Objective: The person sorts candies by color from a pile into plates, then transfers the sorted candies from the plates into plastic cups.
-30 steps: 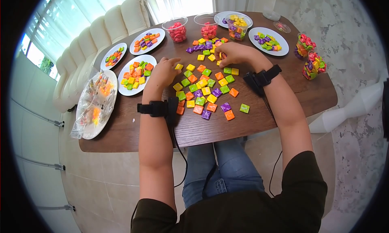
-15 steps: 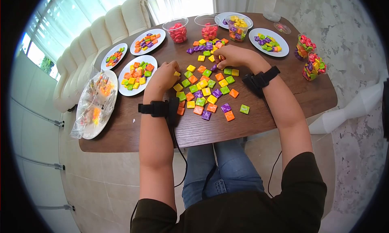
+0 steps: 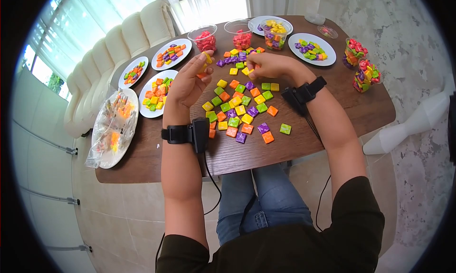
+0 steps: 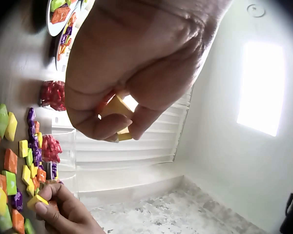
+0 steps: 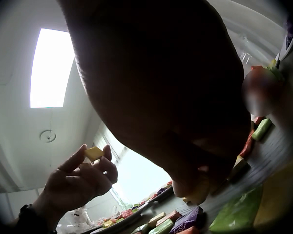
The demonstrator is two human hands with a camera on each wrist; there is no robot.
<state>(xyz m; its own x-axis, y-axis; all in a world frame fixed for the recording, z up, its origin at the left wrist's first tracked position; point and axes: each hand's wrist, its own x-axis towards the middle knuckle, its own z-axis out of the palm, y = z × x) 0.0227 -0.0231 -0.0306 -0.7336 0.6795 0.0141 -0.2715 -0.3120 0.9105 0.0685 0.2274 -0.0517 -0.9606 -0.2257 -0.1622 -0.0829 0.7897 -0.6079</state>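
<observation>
Small square wrapped candies (image 3: 234, 102) in yellow, green, orange and purple lie scattered mid-table. My left hand (image 3: 186, 85) is raised at the left of them, and its thumb and fingers pinch a yellow candy (image 3: 208, 58). An orange candy (image 3: 202, 75) shows lower in that hand, partly hidden by the fingers. Farther right, my right hand (image 3: 271, 66) is low over the candies; in the left wrist view its thumb and fingertip pinch a yellow candy (image 4: 37, 201). Just in front of it lies a purple candy (image 3: 249, 85). The right wrist view shows this hand dark, mostly hiding its fingertips.
Plates of sorted candies stand at left (image 3: 153, 112) and back right (image 3: 327, 59). Clear cups of red candies (image 3: 204, 41) and mixed candies (image 3: 275, 41) line the back. Two filled cups (image 3: 365, 78) stand at the right edge. A large plate (image 3: 124, 152) holds plastic-bagged items.
My left hand has picked up a yellow candy, lifted and turned over. My right hand has left a purple candy on the table and now pinches a yellow one.
</observation>
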